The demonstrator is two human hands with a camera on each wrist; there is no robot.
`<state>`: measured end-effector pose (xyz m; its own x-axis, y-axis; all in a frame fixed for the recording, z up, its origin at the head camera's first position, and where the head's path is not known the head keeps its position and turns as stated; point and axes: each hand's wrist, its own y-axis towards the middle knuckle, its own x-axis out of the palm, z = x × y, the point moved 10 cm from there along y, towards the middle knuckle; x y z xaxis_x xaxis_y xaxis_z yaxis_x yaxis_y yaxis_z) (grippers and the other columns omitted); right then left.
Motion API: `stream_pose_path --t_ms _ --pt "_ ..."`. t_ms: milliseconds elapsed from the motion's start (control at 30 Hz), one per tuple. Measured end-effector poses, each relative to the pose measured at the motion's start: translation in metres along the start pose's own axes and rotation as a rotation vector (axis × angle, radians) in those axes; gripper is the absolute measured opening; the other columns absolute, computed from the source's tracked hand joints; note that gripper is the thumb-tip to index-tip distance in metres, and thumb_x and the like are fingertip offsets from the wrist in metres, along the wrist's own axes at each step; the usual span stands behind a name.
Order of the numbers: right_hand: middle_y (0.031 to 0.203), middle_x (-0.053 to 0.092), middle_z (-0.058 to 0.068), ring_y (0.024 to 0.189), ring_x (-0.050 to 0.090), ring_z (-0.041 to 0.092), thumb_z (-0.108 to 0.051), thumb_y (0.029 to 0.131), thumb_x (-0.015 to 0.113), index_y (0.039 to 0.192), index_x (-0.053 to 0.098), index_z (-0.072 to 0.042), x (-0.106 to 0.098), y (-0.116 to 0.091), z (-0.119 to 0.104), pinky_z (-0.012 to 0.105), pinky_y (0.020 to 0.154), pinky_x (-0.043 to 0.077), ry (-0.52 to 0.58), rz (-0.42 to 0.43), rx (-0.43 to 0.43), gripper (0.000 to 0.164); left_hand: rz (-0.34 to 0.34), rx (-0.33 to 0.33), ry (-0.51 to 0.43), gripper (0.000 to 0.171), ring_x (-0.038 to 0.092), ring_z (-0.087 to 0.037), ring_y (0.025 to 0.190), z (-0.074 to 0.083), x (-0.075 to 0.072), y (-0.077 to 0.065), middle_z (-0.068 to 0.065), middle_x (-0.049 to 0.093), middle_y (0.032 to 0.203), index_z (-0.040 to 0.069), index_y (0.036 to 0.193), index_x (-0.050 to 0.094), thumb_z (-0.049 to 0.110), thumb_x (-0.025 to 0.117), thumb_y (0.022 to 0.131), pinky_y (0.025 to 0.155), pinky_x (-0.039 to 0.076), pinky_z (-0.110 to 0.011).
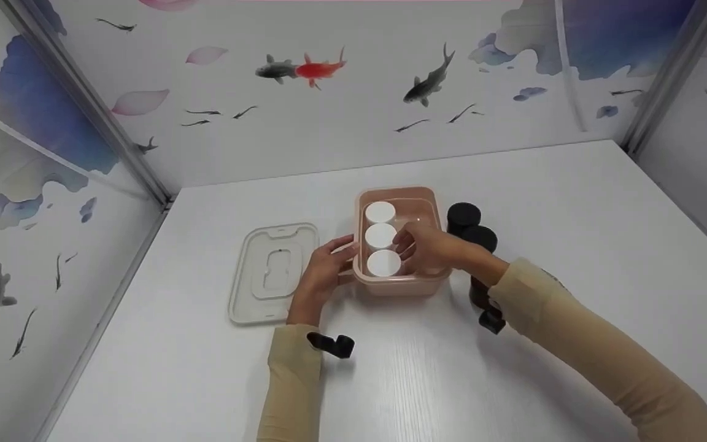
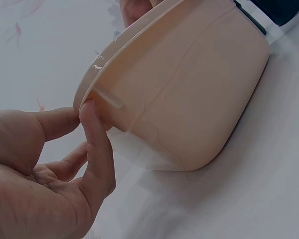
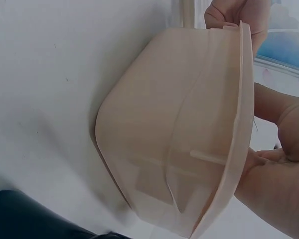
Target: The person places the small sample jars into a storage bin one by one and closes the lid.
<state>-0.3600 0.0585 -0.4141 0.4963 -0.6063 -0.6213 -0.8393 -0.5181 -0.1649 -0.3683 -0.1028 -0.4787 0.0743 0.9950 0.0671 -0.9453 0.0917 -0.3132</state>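
A peach plastic storage box [image 1: 399, 287] stands on the table, with three white round-topped things in a row along its left side: a back one [image 1: 380, 212], a middle one [image 1: 381, 236] and a front one [image 1: 383, 263]. My left hand [image 1: 323, 270] pinches the box's left rim between thumb and fingers, as the left wrist view also shows. Over the right rim, my right hand [image 1: 430, 248] reaches into the box, fingers bent beside the middle and front white tops. The box wall [image 3: 159, 114] hides those fingertips in the right wrist view; I cannot tell whether they grip anything.
A pale rectangular lid [image 1: 274, 270] lies flat left of the box. To its right stand dark bottles with black caps [image 1: 464, 215], partly behind the right forearm. Printed wall panels [image 1: 353, 123] border the table's back and sides.
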Motion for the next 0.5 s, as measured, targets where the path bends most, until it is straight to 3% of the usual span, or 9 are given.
stream_pose_path --t_ms 233,500 --pt "0.115 0.066 0.022 0.106 0.068 0.03 -0.003 0.084 0.079 0.121 0.059 0.008 0.002 -0.001 0.006 0.039 0.096 0.056 -0.036 -0.008 0.058 0.044 0.009 -0.006 0.017 0.045 0.07 -0.017 0.102 -0.001 -0.001 -0.001 -0.012 0.068 0.129 0.012 0.14 0.057 0.024 0.066 0.098 0.073 0.058 -0.027" --pt "0.122 0.061 0.025 0.117 0.065 0.038 0.001 0.087 0.074 0.127 0.052 0.01 -0.02 -0.017 0.0 0.043 0.101 0.053 0.05 0.038 0.018 0.046 0.006 -0.006 0.018 0.046 0.069 -0.018 0.102 0.001 0.0 -0.001 -0.013 0.067 0.131 0.013 0.141 0.056 0.024 0.067 0.097 0.073 0.057 -0.027"
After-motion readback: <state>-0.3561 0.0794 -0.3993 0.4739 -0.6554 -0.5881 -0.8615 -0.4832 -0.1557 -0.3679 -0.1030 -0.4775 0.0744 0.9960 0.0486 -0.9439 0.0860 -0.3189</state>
